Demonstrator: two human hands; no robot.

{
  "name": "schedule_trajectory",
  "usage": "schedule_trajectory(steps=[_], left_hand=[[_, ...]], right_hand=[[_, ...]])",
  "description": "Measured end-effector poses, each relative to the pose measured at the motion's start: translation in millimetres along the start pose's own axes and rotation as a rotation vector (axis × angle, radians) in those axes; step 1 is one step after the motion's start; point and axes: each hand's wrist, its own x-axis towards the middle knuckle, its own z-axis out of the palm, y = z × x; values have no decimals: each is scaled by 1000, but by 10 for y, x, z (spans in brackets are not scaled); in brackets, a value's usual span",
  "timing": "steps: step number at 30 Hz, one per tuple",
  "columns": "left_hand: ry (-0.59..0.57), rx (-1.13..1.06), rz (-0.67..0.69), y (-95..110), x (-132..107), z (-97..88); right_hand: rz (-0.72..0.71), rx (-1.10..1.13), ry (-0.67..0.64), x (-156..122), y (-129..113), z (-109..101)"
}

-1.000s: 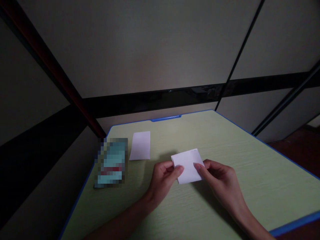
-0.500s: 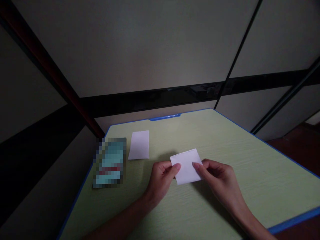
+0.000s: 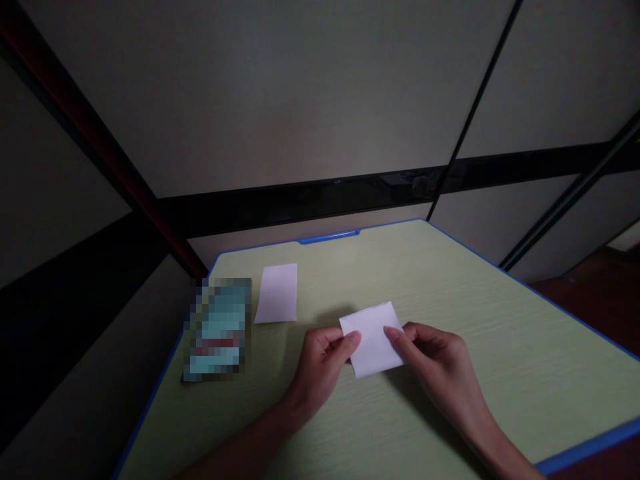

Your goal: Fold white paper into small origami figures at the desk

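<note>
A small white piece of paper [image 3: 374, 347], folded by the look of its doubled top edge, is held just above the table between both hands. My left hand [image 3: 323, 367] pinches its left side, thumb on top and fingers behind. At the right side my right hand [image 3: 440, 363] grips it the same way, its thumb lying across the paper. The fingers under the sheet are hidden. Another white paper [image 3: 277, 293] lies flat on the table, beyond and left of my left hand.
The pale yellow-green table [image 3: 500, 347] has a blue rim. A blurred-out flat item [image 3: 220, 330] in teal and red lies near its left edge. A blue strip [image 3: 330, 237] sits at the far edge, against wardrobe-like panels [image 3: 300, 93] with a black band.
Both hands keep hold of the paper in nearly the same pose. The whole scene sits slightly lower in view, and the paper's tilt differs only a little.
</note>
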Motion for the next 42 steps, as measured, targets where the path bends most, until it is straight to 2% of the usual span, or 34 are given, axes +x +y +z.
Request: schedule_trajectory(steps=[15,20,24,33,42], left_hand=[[-34,-39,27,-5,-16,-28],[-1,-124,21,-87,28,-56],[-7,-130,34,-114,35,-73],[-25,-64,75,-106,-4,-79],[23,-95,42,-80,-3,-79]], right_hand=[[1,37,6,0,-61,2],[38,361,29,-78,-132,90],[148,541,-13,-138,-148,161],[194,557,-2,-96,-46,165],[246,579,-34,-80,-68,137]])
